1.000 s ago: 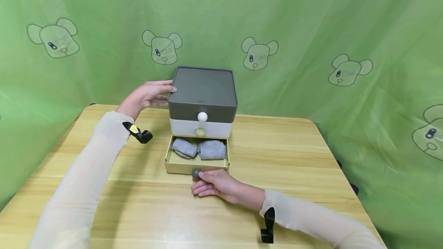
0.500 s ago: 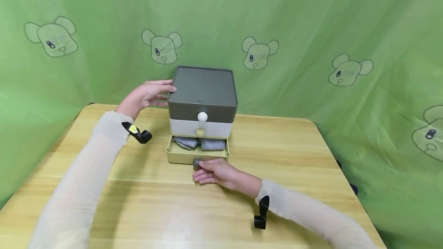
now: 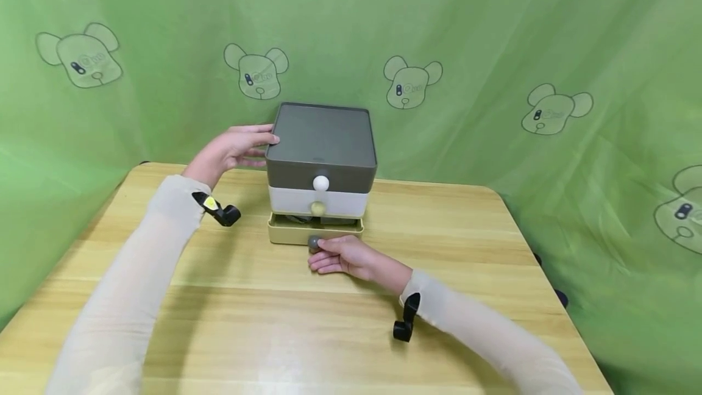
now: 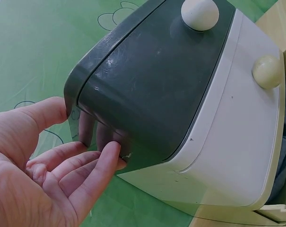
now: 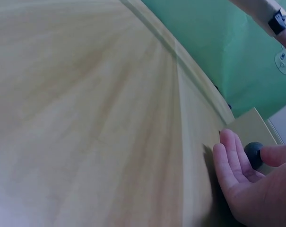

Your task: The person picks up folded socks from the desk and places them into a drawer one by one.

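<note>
A small three-tier drawer unit (image 3: 323,136) stands on the table, with a dark grey top tier, a white middle tier and a yellow bottom drawer (image 3: 287,235). That bottom drawer is partly pulled out; folded grey cloth (image 3: 337,220) shows in its shadowed gap. My right hand (image 3: 351,256) pinches the drawer's round dark grey knob (image 5: 254,154) between thumb and fingers. At the unit's left side, my left hand (image 3: 233,150) rests with its thumb at the top edge and its loosely bent fingers (image 4: 102,172) against the grey wall.
A white knob (image 3: 320,183) and a yellow knob (image 3: 318,208) stick out from the upper drawers. The wooden table (image 3: 439,249) extends around the unit. Behind it hangs a green curtain (image 3: 466,29) with printed bear heads.
My right hand has pushed the yellow drawer inward, away from me, so most of the grey cloth is now hidden under the white tier. The left hand stays at the unit's side.
</note>
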The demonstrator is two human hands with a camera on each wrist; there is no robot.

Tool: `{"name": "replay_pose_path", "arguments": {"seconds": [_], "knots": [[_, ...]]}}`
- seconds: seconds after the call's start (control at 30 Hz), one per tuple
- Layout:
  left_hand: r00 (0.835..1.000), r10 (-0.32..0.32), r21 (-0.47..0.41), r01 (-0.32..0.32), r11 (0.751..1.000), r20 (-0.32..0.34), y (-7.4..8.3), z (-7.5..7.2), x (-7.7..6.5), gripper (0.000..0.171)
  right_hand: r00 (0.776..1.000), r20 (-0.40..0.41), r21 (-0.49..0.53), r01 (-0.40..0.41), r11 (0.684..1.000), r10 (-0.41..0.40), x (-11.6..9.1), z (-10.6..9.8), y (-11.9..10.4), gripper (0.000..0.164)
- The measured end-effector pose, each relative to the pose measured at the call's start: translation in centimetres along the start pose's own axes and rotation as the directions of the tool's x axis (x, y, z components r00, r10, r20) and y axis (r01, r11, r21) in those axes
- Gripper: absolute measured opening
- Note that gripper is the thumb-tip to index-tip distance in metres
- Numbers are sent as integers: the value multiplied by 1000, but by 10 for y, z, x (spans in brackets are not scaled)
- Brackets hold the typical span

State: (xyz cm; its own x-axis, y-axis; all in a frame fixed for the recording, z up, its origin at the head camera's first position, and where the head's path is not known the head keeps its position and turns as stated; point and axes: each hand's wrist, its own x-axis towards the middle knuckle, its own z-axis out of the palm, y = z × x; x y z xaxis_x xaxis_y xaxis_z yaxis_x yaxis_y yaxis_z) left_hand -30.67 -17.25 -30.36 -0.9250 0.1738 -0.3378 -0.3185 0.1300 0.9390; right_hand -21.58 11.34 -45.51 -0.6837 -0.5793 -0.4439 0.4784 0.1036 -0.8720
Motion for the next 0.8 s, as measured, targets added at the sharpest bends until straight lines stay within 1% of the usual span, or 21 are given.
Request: {"name": "replay_pose_path", "arguments": {"seconds": [0.33,0.43,0.6,0.8], "knots": [[1000,9,-5,-9,1000,6,0,-1,-2,69,1000,-19,24,16,1000,-15,18,-9,-5,41],[1000,4,-5,-4,1000,15,-1,0,-2,70,1000,-17,28,14,1000,-13,21,-12,-4,41],[1000,4,-10,-4,1000,14,-4,-1,-1,70,1000,-15,23,22,999,-22,24,-15,-5,42],[1000,12,2,-12,1000,6,0,-2,1,69,1000,-8,28,30,999,-29,28,-18,-10,42]]}}
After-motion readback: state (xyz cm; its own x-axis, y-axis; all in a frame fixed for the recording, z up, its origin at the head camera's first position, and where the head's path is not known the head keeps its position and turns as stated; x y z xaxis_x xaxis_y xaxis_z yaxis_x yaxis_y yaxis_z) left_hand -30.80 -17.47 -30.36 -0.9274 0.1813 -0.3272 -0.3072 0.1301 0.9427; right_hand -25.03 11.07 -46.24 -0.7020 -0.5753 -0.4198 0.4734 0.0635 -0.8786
